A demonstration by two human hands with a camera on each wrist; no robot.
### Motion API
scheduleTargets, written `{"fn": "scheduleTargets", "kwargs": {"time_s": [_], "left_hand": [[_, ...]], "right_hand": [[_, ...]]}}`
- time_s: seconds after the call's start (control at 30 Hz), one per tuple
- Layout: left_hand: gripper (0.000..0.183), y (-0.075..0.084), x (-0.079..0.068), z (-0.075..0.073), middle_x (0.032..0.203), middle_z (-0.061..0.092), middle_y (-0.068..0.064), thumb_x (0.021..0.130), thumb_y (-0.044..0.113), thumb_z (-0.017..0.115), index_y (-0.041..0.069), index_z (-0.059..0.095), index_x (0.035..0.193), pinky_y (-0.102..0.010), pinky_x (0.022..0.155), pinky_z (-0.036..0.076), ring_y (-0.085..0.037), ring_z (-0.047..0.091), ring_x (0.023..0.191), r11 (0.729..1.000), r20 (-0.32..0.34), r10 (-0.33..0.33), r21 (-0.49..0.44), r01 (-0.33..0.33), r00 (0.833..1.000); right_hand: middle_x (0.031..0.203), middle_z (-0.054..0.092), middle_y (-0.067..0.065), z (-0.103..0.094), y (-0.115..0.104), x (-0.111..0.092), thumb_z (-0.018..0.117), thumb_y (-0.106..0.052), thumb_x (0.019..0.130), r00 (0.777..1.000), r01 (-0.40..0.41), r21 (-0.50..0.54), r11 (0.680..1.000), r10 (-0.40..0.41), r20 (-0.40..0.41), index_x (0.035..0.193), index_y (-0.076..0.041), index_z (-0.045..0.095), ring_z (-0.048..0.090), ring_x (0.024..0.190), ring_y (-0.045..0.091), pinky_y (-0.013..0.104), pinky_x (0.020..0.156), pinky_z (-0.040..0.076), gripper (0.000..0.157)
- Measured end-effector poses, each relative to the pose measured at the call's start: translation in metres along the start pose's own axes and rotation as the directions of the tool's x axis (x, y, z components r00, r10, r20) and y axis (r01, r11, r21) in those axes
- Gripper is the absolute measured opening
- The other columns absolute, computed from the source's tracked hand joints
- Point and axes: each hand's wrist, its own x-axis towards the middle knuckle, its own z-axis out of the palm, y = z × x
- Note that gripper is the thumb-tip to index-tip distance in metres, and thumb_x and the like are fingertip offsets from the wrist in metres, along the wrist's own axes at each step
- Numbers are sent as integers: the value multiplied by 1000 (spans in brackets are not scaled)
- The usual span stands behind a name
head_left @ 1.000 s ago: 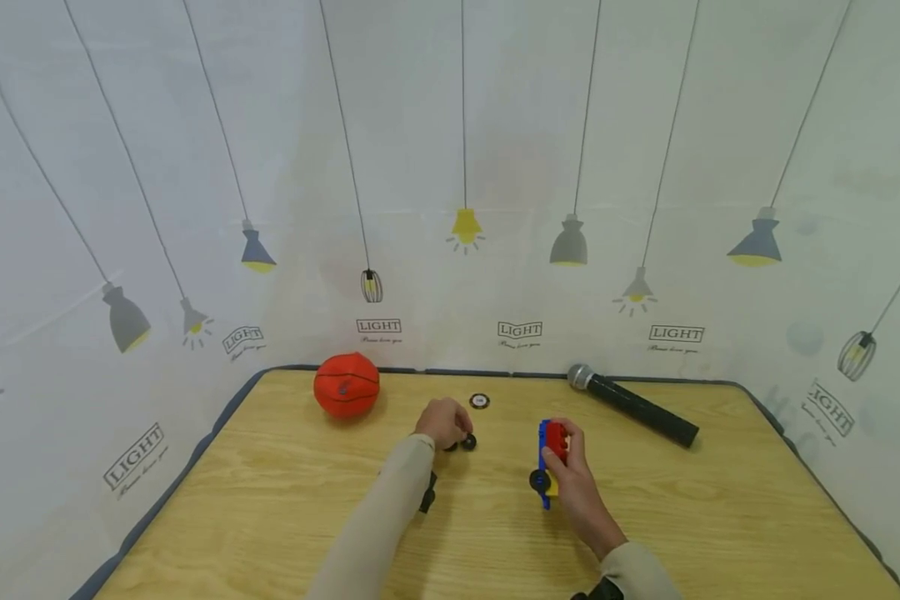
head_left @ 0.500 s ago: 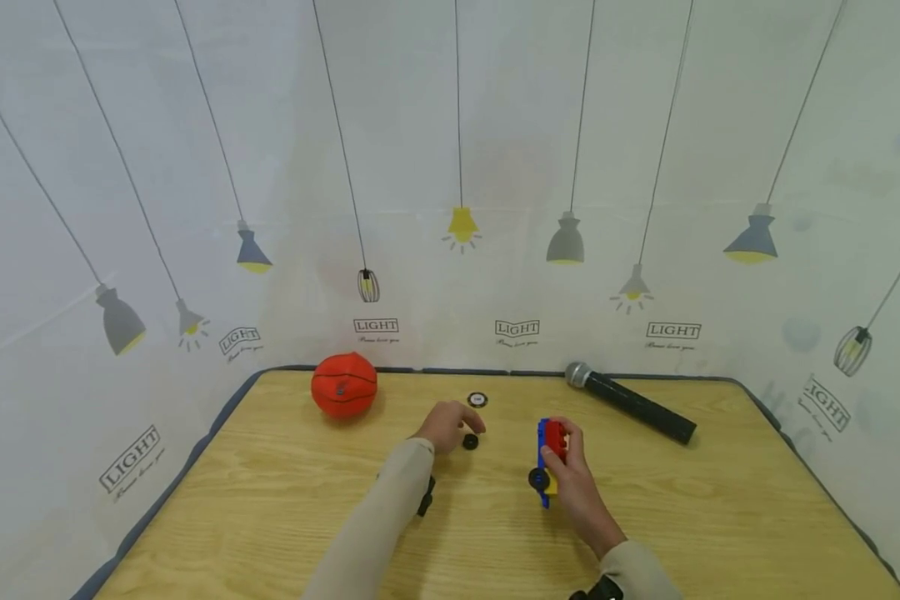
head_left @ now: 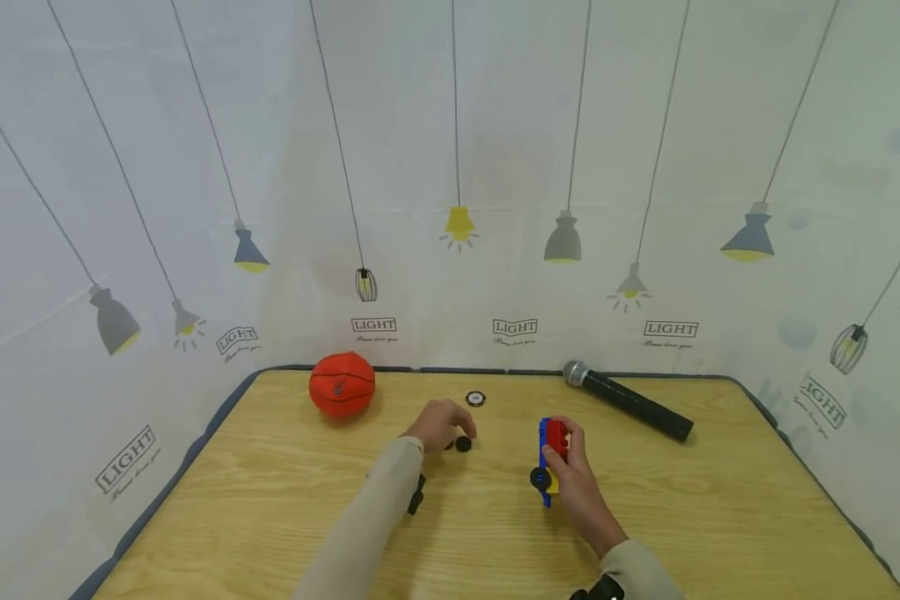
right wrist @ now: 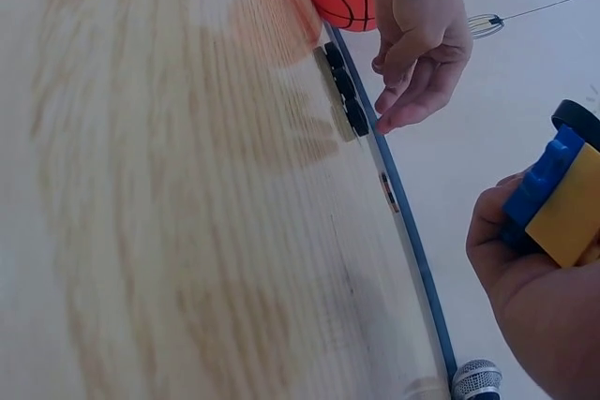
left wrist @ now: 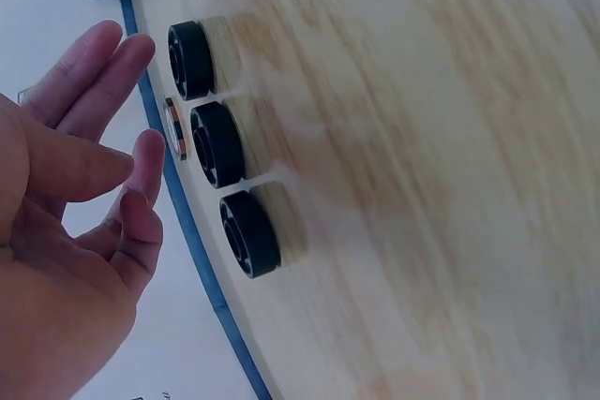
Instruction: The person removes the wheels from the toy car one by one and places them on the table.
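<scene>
My left hand (head_left: 440,423) hovers over several small black toy wheels in the middle of the table. Three of them stand in a row in the left wrist view: one wheel (left wrist: 199,61), a middle wheel (left wrist: 225,144) and a third wheel (left wrist: 259,234). Its fingers are loosely bent, with nothing between them. In the head view, one wheel (head_left: 462,444) shows beside the fingertips; the hand mostly hides the others. My right hand (head_left: 576,483) grips a toy block car (head_left: 545,450) of blue, red and yellow pieces, a black wheel fitted near its lower end.
A red toy basketball (head_left: 342,386) sits at the table's back left. Behind the wheels lies a round black-and-white chip (head_left: 476,399). The black microphone (head_left: 633,407) rests at the back right. Dark edging (head_left: 217,417) borders the wooden table, beside the lamp-print curtain (head_left: 420,167).
My left hand's fingers lifted off the visible wheel, stretched out, then bent down toward it again. That wheel has shifted slightly left. The right hand keeps its hold on the block car.
</scene>
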Motion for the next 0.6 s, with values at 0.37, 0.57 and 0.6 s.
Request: {"fn": "scheduleTargets", "kwargs": {"time_s": [0.37,0.57,0.6], "left_hand": [[42,19,-25,11,96,74,-8,91,-16,38,5,72,102,-41,87,56,-29,69,96,956,-86,124,-255,-142,989],[29,42,-48,24,101,74,-10,106,2,39,5,64,122,-37,73,54,-28,71,93,902,-64,182,-386,-192,981],[28,45,-50,26,102,74,-10,107,6,39,8,62,124,-36,71,53,-26,71,92,890,-56,187,-414,-193,981]], "right_hand": [[163,10,23,-6,-3,5,27,-26,111,998,-56,89,994,54,22,153,-28,8,27,144,44,43,101,41,47],[161,12,22,-10,-2,11,28,-32,110,993,-121,180,976,117,31,151,-34,9,29,139,41,33,86,43,45],[160,13,21,-10,-2,12,28,-32,110,992,-126,192,973,121,34,151,-34,9,30,137,40,32,85,42,44]]}}
